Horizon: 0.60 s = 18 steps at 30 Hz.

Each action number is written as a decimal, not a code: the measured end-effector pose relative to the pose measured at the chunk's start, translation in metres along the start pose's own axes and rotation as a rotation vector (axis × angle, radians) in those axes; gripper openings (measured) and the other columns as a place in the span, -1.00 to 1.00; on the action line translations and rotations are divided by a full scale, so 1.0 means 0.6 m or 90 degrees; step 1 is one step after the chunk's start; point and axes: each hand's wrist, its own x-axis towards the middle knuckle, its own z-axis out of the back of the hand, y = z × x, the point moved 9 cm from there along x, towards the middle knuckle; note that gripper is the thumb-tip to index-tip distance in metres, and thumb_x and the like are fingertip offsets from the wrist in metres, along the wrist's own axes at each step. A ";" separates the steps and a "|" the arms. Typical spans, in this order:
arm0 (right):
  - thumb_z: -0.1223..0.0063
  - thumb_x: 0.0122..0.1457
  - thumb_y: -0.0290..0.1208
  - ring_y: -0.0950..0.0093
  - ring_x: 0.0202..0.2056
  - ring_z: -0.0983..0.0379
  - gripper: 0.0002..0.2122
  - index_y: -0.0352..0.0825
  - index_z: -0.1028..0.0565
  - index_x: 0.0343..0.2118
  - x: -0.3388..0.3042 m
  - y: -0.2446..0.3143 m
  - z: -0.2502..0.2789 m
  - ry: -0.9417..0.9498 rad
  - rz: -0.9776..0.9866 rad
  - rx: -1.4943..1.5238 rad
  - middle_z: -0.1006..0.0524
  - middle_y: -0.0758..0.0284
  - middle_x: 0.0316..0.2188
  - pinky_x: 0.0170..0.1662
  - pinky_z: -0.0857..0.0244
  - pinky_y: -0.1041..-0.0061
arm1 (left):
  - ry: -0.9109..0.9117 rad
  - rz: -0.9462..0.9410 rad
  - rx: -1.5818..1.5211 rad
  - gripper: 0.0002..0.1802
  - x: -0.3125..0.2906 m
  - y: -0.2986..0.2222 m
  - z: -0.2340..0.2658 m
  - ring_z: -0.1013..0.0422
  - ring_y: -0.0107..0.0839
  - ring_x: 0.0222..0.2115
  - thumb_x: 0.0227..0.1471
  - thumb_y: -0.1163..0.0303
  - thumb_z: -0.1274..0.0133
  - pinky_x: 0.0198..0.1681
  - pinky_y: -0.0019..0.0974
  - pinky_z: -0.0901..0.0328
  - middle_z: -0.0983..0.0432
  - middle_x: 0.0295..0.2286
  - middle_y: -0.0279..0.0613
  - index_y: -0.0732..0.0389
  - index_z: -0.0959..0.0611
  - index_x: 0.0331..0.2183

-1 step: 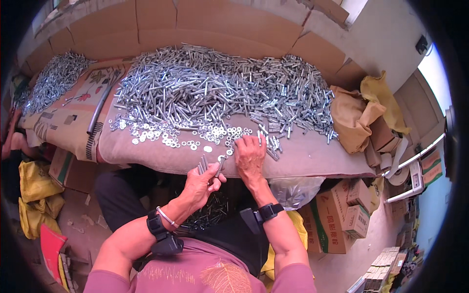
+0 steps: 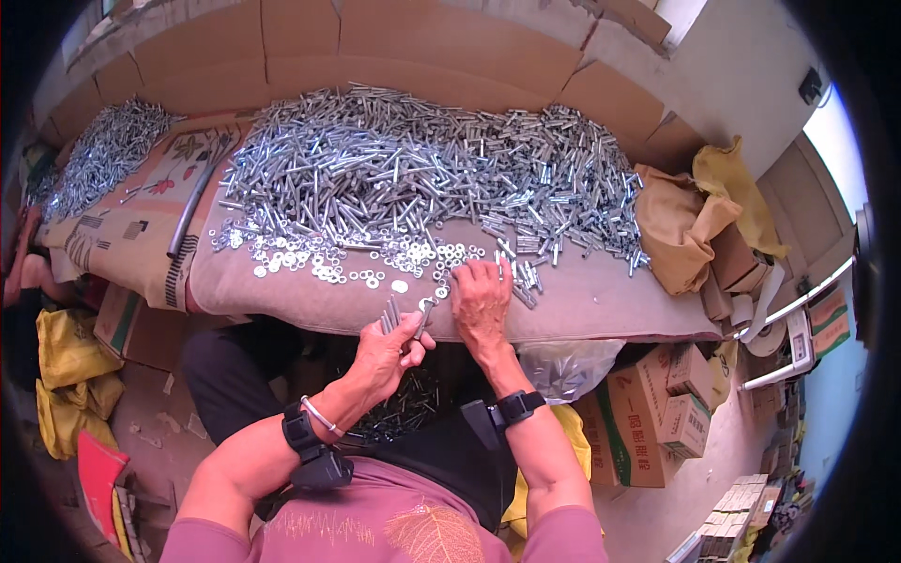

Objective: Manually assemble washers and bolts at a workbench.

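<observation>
My left hand [image 2: 385, 349] is closed around several metal expansion bolts [image 2: 391, 310], just off the front edge of the padded bench. A round washer [image 2: 427, 303] sits at the tip of one bolt there. My right hand [image 2: 481, 298] rests on the bench to the right, fingers bent together and pointing away from me; its fingertips are partly hidden among small parts. Flat washers and nuts [image 2: 413, 255] lie loose beside it on the left. A few short bolts [image 2: 527, 281] lie close by on its right. Behind both hands spreads a large heap of bolts [image 2: 375, 169].
A metal rod [image 2: 199, 197] lies on the patterned cloth at left, near another bolt pile [image 2: 108, 155]. Orange-brown sacks [image 2: 680, 225] stand at the bench's right end. Cardboard boxes [image 2: 638, 418] are on the floor at right. Dark bolts [image 2: 399, 408] lie below my left hand. Another person's arm shows at far left.
</observation>
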 end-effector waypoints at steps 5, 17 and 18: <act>-0.06 -0.02 -0.47 0.34 -0.31 -0.36 -0.92 -0.31 -0.46 -0.44 -0.014 -0.004 0.035 -0.009 -0.128 0.202 -0.46 0.31 -0.45 -0.03 -0.11 0.25 | -0.003 -0.001 0.025 -0.78 0.006 -0.002 -0.001 -0.26 -0.59 -0.74 0.10 0.31 0.00 -0.72 -0.59 -0.07 -0.49 -0.58 -0.12 0.30 -0.49 -0.39; -0.06 0.07 -0.53 0.58 -0.39 -0.45 -0.91 -0.40 -0.48 -0.35 -0.089 -0.007 0.016 0.082 -0.422 0.675 -0.52 0.34 -0.46 -0.29 -0.31 0.59 | 0.058 0.137 0.033 -0.77 -0.010 0.016 -0.006 -0.22 -0.64 -0.78 0.10 0.31 0.01 -0.75 -0.61 -0.06 -0.49 -0.58 -0.14 0.30 -0.48 -0.32; -0.06 0.09 -0.53 0.62 -0.37 -0.44 -0.90 -0.40 -0.48 -0.33 -0.094 -0.005 0.007 0.089 -0.434 0.752 -0.52 0.37 -0.43 -0.27 -0.31 0.63 | 0.085 0.166 0.022 -0.76 -0.009 0.022 -0.002 -0.21 -0.64 -0.78 0.10 0.30 0.01 -0.75 -0.61 -0.05 -0.49 -0.57 -0.14 0.31 -0.49 -0.30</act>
